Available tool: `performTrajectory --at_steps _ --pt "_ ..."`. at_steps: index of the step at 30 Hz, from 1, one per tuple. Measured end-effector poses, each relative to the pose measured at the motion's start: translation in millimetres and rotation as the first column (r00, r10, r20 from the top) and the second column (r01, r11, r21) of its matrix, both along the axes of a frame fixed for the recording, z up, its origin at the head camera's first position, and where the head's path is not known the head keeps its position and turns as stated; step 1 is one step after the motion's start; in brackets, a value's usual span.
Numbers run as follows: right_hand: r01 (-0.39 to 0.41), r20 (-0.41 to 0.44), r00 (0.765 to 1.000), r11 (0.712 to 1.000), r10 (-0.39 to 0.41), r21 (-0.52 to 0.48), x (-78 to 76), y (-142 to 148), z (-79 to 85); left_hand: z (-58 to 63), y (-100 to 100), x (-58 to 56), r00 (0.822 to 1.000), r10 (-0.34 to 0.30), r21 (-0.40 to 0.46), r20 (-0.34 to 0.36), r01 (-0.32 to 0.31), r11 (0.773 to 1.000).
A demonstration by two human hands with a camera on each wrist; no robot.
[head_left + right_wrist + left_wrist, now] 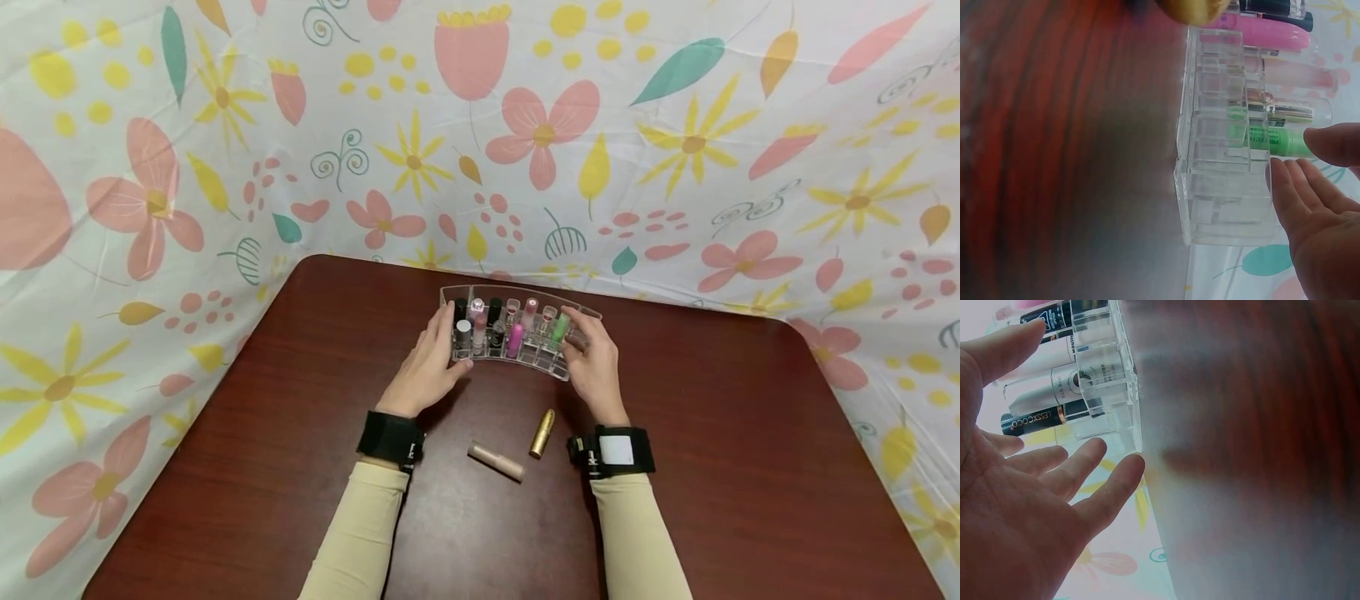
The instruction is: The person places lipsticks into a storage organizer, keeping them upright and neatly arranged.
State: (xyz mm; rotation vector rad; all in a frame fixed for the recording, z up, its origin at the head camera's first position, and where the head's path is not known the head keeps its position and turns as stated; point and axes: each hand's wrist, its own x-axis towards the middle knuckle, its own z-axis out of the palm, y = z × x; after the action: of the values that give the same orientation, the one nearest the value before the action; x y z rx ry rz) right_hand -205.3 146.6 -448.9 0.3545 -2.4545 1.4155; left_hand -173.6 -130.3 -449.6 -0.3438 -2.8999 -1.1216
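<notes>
A clear curved cosmetics organizer [543, 363] stands toward the back of the table, holding several upright tubes, among them a pink tube [515, 341]. Beside its left end is my left hand [426, 364], fingers extended along the side and thumb near the front. The left wrist view shows these fingers spread, with the black tube [1035, 421] near them. At the other end, my right hand [596, 364] pinches the top of a green lip balm [560, 327] standing in a slot. In the right wrist view the thumb covers the lip balm's tip; the index finger is hidden.
A gold bullet-shaped lipstick [542, 433] and a beige tube [497, 462] lie on the dark red-brown table [720, 467], between my forearms. Patterned fabric [667, 125] hangs behind the table and along its sides.
</notes>
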Motion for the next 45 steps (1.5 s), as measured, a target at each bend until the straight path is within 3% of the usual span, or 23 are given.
performTrajectory --at_steps 16,23,27,30,32,36,38,41,45 --pt "-0.018 0.023 1.0 1.0 0.018 -0.009 5.2 9 10.5 1.1 5 1.7 1.0 -0.002 -0.002 -0.025 0.002 1.0" --pt "0.061 -0.019 0.998 0.998 -0.061 0.021 17.7 25 33.5 6.7 5 3.6 1.0 0.001 -0.012 -0.005 -0.001 1.0" --pt "0.077 -0.054 0.996 0.997 -0.076 0.008 34.1 40 58.3 29.7 -1 12.8 0.999 0.044 -0.06 -0.027 -0.046 0.997" --pt "0.059 -0.082 0.995 0.998 -0.057 0.022 47.3 48 76.7 58.6 0 25.2 0.99 0.078 -0.123 -0.118 -0.093 0.988" --pt "0.041 -0.096 0.995 0.998 -0.037 0.037 55.7 51 87.1 79.2 7 35.8 0.976 0.074 -0.159 -0.205 -0.107 0.981" --pt "-0.027 -0.112 0.993 0.996 0.036 0.08 70.0 53 101.4 111.6 33 61.4 0.928 -0.001 -0.213 -0.372 -0.084 0.973" --pt "-0.069 -0.123 0.989 0.991 0.083 0.113 74.7 52 105.2 120.7 47 74.9 0.907 -0.038 -0.225 -0.419 -0.063 0.972" --pt "-0.116 -0.141 0.98 0.981 0.138 0.154 78.4 49 108.3 127.1 65 90.5 0.892 -0.076 -0.251 -0.446 -0.042 0.967" --pt "-0.145 -0.16 0.971 0.972 0.176 0.186 80.9 45 110.6 127.6 79 100.9 0.906 -0.095 -0.301 -0.413 -0.037 0.953"
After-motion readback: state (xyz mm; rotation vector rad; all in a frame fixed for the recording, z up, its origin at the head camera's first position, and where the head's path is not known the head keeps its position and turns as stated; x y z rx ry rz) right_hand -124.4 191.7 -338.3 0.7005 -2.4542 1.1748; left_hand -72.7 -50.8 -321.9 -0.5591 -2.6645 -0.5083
